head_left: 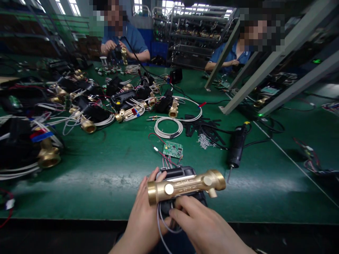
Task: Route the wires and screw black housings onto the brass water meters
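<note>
On my feed, the far left has a bulky black plastic unit with a wide-mouthed brass fitting (49,157) and looped off-white cables, on the green surface (87,194). Further along I see similar black-and-brass units (127,113) strewn close together. The left hand (143,208) is wrapped around the left side of a black plastic housing (191,170) at the surface's near edge. A long golden brass tube (185,187), threaded at its left end, lies across that housing, its right end slightly higher. Just beyond are a ring of off-white cable (166,136) and a small green circuit board (173,150) with thin wires trailing toward the housing. The right hand (196,215) has its fingers curled beneath the tube; I cannot tell whether they are clamped on anything. Next come flat black plastic strips (189,128), small silver screws (204,140) in a heap, and a black cylindrical electric screwdriver (236,144), bit toward me.
</note>
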Tool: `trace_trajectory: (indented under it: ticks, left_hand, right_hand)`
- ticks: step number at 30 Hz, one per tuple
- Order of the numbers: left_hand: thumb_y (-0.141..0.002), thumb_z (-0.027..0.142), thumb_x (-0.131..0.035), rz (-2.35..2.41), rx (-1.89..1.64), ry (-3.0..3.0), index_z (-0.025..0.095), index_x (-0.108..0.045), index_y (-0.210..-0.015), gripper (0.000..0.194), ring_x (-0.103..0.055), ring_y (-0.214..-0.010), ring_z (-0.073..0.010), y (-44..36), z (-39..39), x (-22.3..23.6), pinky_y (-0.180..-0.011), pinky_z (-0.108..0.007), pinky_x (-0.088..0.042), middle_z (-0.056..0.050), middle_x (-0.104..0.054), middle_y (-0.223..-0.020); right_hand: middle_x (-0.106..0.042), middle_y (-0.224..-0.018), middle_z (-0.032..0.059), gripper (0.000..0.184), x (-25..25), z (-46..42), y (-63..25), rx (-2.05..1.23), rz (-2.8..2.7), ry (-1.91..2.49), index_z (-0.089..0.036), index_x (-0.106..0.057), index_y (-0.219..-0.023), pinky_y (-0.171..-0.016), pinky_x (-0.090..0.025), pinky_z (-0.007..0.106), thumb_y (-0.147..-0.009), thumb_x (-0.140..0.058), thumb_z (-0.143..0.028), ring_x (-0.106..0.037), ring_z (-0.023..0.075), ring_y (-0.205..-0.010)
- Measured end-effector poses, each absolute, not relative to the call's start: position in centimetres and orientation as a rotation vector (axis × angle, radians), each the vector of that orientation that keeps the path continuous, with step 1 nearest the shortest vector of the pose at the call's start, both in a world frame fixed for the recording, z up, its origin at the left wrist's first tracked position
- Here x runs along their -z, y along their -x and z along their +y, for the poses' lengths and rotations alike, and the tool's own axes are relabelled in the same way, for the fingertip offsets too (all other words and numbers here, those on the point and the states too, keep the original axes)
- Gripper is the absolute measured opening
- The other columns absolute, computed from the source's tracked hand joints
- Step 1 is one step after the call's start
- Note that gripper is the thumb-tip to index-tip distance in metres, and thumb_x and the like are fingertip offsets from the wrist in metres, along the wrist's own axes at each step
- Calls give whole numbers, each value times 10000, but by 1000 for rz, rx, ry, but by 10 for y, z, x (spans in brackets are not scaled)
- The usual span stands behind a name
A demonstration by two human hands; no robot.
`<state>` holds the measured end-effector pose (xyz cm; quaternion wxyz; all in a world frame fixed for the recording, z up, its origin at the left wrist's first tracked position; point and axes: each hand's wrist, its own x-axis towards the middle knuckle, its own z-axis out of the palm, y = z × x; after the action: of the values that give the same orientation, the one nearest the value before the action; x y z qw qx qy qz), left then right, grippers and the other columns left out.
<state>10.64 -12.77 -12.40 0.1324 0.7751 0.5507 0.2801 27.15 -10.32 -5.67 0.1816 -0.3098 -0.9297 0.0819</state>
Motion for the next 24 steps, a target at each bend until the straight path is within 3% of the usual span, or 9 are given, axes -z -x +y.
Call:
trace_trajectory:
  ticks: [4, 8, 12, 17, 24]
  left_hand:
    - [-688, 251, -666, 1592, -842, -2254, 238, -175, -1438, 897, -339, -1366, -361, -107, -128, 122, -1032, -643, -375, -175, -388, -1457]
    - [-731, 283, -643, 1580, -904, -2309, 227, -217, -1427, 818, -391, -1336, -355, -107, -128, 120, -1002, -639, -416, -163, -476, -1394]
    - [-674, 234, -667, 1589, -926, -2345, 224, -249, -1418, 854, -419, -1316, -351, -107, -129, 121, -1002, -616, -432, -146, -501, -1377]
    - [-634, 225, -676, 1620, -917, -2324, 194, -261, -1407, 878, -455, -1291, -341, -107, -128, 121, -1011, -570, -446, -157, -519, -1356]
    - [-768, 395, -659, 1572, -876, -2271, 196, -268, -1408, 776, -363, -1357, -345, -106, -129, 116, -1039, -599, -393, -175, -468, -1401]
  right_hand:
    - [-611, -745, 3, 223, 57, -103, -279, -152, -2677, 871, -213, -550, -728, -437, -447, 209, -797, -484, -12, -598, 151, -607]
    - [-627, -715, 26, 337, 59, -103, -281, -118, -2653, 812, -203, -563, -744, -499, -506, 207, -905, -320, -33, -604, 156, -600]
    - [-676, -757, 61, 423, 63, -104, -280, -57, -2469, 811, -160, -592, -874, -601, -548, 203, -956, -191, -53, -644, 144, -629]
    - [-703, -751, 53, 366, 65, -104, -277, -75, -2408, 788, -160, -600, -885, -605, -553, 163, -934, -262, -30, -680, 120, -646]
    - [-746, -793, 33, 315, 66, -111, -298, 65, -2502, 669, -158, -669, -834, -664, -608, 242, -945, -391, -61, -717, 161, -760]
